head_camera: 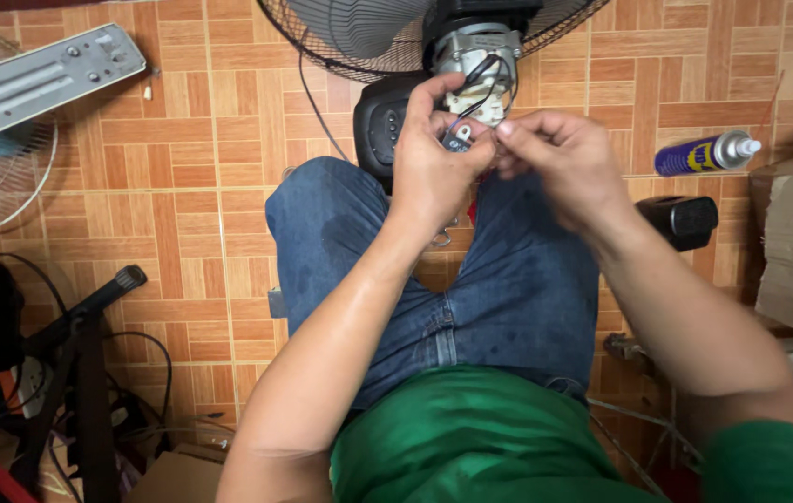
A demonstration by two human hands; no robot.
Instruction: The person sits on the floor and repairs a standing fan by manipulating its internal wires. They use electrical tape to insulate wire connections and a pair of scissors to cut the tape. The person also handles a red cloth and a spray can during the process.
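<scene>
The left hand (433, 172) pinches a small black part (457, 142) close under the fan motor (475, 56) — its wires are short; the right hand (559, 158) fingers close on the wire beside it.

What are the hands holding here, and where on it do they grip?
The left hand pinches a small dark wired part by its body beside the fan motor; the right hand meets it at the fingertips, its exact hold hidden.

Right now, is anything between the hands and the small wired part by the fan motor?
Nothing visible: the left hand already pinches the small wired part, and the right hand touches it beside the fan motor.
</scene>
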